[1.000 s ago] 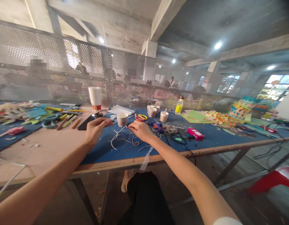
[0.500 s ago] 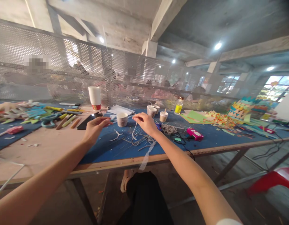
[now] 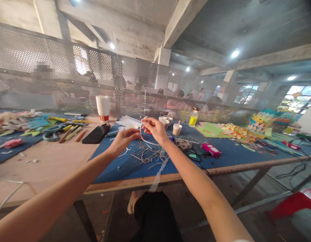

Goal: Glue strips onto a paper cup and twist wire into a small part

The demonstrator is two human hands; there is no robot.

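I have a thin white cord (image 3: pixel 148 142) up in front of me over the counter (image 3: pixel 108 172), nearer to me than the tall stack of paper cups (image 3: pixel 102 107) and to the right of it. My right hand (image 3: pixel 157 130) pinches the cord close to its upper bend, and from there it curves down and round under my fingers. My left hand (image 3: pixel 124 138) has thumb and fingertips pressed together right at the curve; I can't tell whether they grip it or only touch it.

The step in hand looks to me like guiding and bending the cord between both hands. The next move calls for a steady right pinch, a sure left fingertip hold and the slack kept off the loose wires (image 3: pixel 145 158) below.

Measured from that cup stack, the black phone (image 3: pixel 96 134) lies just nearer to me, a small white cup (image 3: pixel 132 127) sits to the right, partly hidden by my left hand, and the coil of grey cord (image 3: pixel 183 144) is well off to the right, nearer me.
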